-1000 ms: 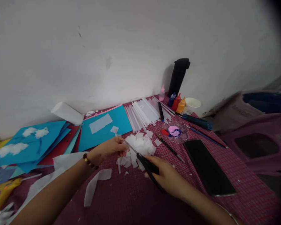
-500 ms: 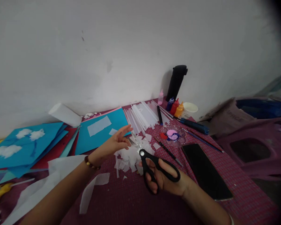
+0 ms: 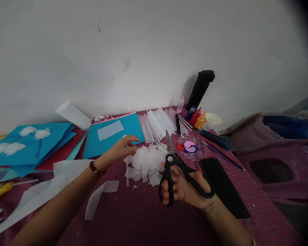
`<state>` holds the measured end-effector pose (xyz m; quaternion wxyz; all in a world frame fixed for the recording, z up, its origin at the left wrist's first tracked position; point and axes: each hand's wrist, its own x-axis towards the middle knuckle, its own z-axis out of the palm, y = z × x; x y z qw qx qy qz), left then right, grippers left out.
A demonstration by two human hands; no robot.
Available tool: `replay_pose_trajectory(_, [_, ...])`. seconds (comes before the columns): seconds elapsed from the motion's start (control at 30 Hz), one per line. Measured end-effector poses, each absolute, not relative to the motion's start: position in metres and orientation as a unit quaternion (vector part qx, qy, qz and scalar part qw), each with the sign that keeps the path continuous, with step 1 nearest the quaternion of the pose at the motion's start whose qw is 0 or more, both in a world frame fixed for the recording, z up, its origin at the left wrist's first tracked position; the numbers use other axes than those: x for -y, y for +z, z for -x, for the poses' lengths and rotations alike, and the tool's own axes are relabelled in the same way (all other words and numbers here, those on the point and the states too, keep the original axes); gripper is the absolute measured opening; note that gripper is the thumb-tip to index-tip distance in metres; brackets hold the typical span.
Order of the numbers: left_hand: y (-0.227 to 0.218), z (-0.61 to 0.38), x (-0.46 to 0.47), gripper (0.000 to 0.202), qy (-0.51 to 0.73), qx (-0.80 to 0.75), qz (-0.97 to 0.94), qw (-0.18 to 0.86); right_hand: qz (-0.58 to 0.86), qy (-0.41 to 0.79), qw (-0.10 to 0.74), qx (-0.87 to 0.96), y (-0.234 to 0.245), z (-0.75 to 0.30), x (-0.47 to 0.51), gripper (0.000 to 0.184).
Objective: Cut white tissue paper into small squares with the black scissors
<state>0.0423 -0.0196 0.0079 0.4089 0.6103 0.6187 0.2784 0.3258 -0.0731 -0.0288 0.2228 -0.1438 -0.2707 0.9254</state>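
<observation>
- Right hand (image 3: 181,188): its grip is closed around the black handles of the scissors (image 3: 170,159), fingers through the loops.
- Left hand (image 3: 122,148): its grip is slack, fingers loosely bent and parted, with the pile of white paper pieces (image 3: 146,160) just beside it at 4 o'clock.
- From the right hand the pile sits near, at 10 o'clock.
- The scissors' blades stand spread in a V, one toward 12 o'clock, the other toward 11 o'clock; that second blade overlaps the pile's edge in this view, and whether it touches cannot be told.
- The pieces look thin and pale, small and roughly squared, heaped in a loose mound.
- A bent white strip (image 3: 100,198) lies at 7 o'clock from the left hand.
- The surface wears a dark red checked cloth (image 3: 133,218).
- At 10 o'clock from the pile is a blue sheet (image 3: 94,145) bearing a white rectangle (image 3: 110,130).
- At 1 o'clock from the right hand is a paint palette (image 3: 191,147); at 3 o'clock, a black phone (image 3: 226,188).
- Within the whole view, a black flask (image 3: 201,89) stands at 2 o'clock, a mauve chair (image 3: 305,174) at 4 o'clock, and a grey-white wall (image 3: 149,44) at 12 o'clock.
</observation>
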Motion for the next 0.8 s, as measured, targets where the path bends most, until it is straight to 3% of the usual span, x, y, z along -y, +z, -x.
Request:
replay_pose_trajectory(0.17, [0.029, 0.005, 0.076, 0.024, 0.233, -0.674, -0.614, 0.338, 0.214, 0.876, 0.226, 0.369, -0.041, -0.323, 0.083, 0.051])
replay_pose_trajectory(0.33, [0.013, 0.030, 0.144, 0.018, 0.182, -0.718, -0.596, 0.309, 0.231, 0.799, 0.184, 0.523, -0.049, -0.323, 0.094, 0.062])
replay_pose_trajectory(0.5, [-0.017, 0.008, 0.178, 0.016, 0.148, -0.804, -0.559, 0.142, 0.222, 0.754, 0.158, 0.598, -0.047, -0.316, 0.103, 0.061])
replay_pose_trajectory(0.8, [-0.018, 0.023, 0.149, 0.010, 0.305, -0.764, -0.449, 0.349, 0.171, 0.697, 0.166, 0.676, -0.026, -0.306, 0.109, 0.058])
